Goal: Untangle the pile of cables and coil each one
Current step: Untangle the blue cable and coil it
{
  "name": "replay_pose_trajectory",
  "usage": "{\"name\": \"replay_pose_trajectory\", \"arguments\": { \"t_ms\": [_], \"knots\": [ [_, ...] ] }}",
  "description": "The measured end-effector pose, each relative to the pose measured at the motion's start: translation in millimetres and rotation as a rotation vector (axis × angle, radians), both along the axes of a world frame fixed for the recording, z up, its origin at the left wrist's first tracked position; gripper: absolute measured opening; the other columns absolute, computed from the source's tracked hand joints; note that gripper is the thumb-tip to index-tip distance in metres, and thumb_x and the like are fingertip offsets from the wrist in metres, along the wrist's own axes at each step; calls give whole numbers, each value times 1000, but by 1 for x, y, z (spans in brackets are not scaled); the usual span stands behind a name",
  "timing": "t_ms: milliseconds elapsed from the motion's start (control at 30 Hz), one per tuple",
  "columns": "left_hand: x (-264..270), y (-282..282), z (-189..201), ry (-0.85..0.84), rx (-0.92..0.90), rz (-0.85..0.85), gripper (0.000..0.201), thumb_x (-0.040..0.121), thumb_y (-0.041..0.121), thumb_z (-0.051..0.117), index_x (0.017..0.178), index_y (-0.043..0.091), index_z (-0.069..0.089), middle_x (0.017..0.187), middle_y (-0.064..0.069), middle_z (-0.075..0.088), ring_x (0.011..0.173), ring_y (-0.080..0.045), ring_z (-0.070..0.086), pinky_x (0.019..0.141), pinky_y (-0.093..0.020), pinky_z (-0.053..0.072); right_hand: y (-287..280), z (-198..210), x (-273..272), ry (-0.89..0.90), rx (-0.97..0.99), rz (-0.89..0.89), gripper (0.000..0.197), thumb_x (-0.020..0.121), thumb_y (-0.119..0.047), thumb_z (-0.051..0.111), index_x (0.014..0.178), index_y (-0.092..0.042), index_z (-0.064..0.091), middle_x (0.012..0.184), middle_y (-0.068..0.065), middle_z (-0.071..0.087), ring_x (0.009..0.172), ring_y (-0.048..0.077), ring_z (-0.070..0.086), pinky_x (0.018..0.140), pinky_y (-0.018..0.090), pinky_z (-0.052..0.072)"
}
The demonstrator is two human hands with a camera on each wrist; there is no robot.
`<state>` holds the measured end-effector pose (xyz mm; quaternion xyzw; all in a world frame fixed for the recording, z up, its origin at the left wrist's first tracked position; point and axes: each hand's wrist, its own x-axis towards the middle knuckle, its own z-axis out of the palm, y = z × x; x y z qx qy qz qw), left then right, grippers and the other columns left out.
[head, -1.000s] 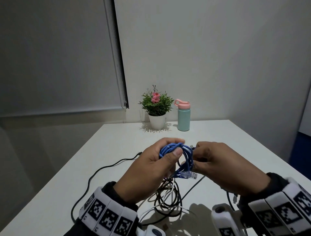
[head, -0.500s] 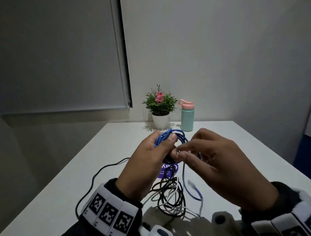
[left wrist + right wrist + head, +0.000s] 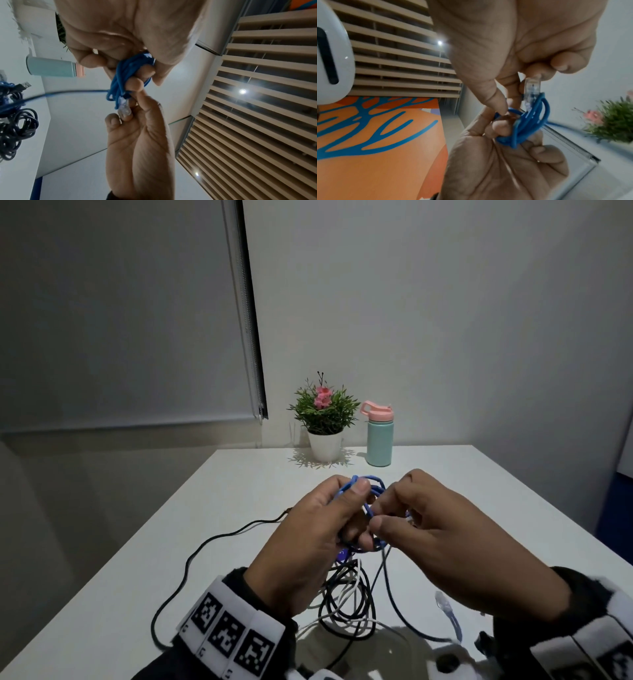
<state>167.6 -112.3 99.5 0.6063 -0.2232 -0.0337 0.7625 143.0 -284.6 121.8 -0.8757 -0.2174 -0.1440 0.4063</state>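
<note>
The blue cable (image 3: 368,491) is up off the bench (image 3: 239,508), bunched into a small coil at chest level, seemingly so its loops can be kept together while the loose end is dealt with. The left hand (image 3: 308,542) clamps that bundle, thumb pressed over the top of the loops and fingers curled beneath, wrist turned inward. The right hand (image 3: 445,542) meets it from three o'clock, thumb and fingertips pinching the clear plug (image 3: 532,86) at the cable's end right against the coil; I judge it is being tucked or wrapped to lock the coil. One blue strand trails down toward five o'clock, where a second clear plug (image 3: 443,602) hangs near the right wrist. Below the hands, at six o'clock, a tangle of black and white cables (image 3: 346,604) lies on the bench, not yet sorted. A potted plant (image 3: 323,419) and a bottle (image 3: 379,436) stand at twelve o'clock, well apart from the work.
</note>
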Motion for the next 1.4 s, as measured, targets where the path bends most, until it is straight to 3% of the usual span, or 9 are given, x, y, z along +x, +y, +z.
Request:
{"name": "replay_pose_trajectory", "arguments": {
  "t_ms": [167, 300, 400, 600, 800, 867, 1033, 1200, 1400],
  "knots": [
    [-3, 7, 6, -9, 180, 28, 36, 87, 47, 63, 81, 12, 61, 68, -18, 35, 57, -18, 36, 55, -26, 35, 7, -3, 4, 235, 254, 140, 26, 71, -44, 60, 67, -20, 52, 66, -11, 52, 65, 7, 47, 68, 30, 34],
    [-3, 18, 10, 64, 190, -141, 23, 88, 27, 57, 91, 5, 63, 73, -15, 67, 70, -27, 67, 75, -36, 53, 0, 4, 2, 307, 495, 293, 24, 82, -31, 65, 69, -15, 54, 64, 5, 55, 62, 13, 48, 68, 30, 38],
    [-4, 30, 16, 120, 246, -244, 26, 91, 21, 53, 102, -1, 60, 77, -15, 70, 76, -28, 69, 78, -35, 54, -4, 7, -1, 258, 403, 329, 26, 94, -27, 62, 78, -9, 56, 63, -1, 60, 52, 2, 50, 55, 15, 42],
    [-7, 26, 19, 111, 275, -120, 18, 86, 17, 54, 75, 11, 67, 59, 1, 36, 51, -14, 42, 51, -21, 38, -4, 7, -2, 113, 186, 241, 32, 84, -47, 63, 74, -18, 58, 65, 2, 57, 61, 9, 46, 57, 18, 37],
    [-6, 29, 22, -129, 550, 125, 39, 99, 27, 47, 63, 36, 58, 60, 8, 49, 59, -12, 47, 65, -28, 40, -1, 0, 1, 9, 5, 205, 27, 91, -49, 58, 76, -27, 54, 74, -14, 56, 67, 4, 48, 63, 16, 35],
    [-7, 28, 21, -190, 584, 184, 27, 91, 38, 45, 67, 39, 58, 61, 10, 54, 61, -10, 50, 70, -33, 44, -2, 4, 0, 11, 54, 240, 32, 91, -52, 57, 80, -22, 57, 82, -8, 62, 77, 11, 56, 73, 29, 43],
    [-1, 24, 16, -291, 568, 245, 22, 99, 32, 43, 94, 16, 58, 68, 8, 59, 69, -14, 59, 76, -39, 53, -4, 12, -3, 109, 283, 173, 30, 87, -38, 63, 67, -16, 59, 51, 1, 58, 35, 1, 44, 38, 7, 33],
    [3, 26, 9, -290, 508, 182, 16, 107, 10, 41, 105, 6, 56, 81, 3, 71, 78, -10, 69, 70, -17, 50, -15, 15, -1, -65, 140, 74, 20, 90, -32, 65, 71, -24, 65, 53, -4, 59, 47, 3, 47, 46, 11, 36],
    [-2, 21, 11, -152, 309, 84, 12, 89, 16, 44, 89, 4, 49, 61, 3, 51, 58, -15, 56, 57, -18, 46, -13, 12, 4, -62, 317, 77, 17, 89, -29, 68, 74, -20, 66, 50, -7, 52, 41, 8, 43, 43, 15, 35]
  ]
}}
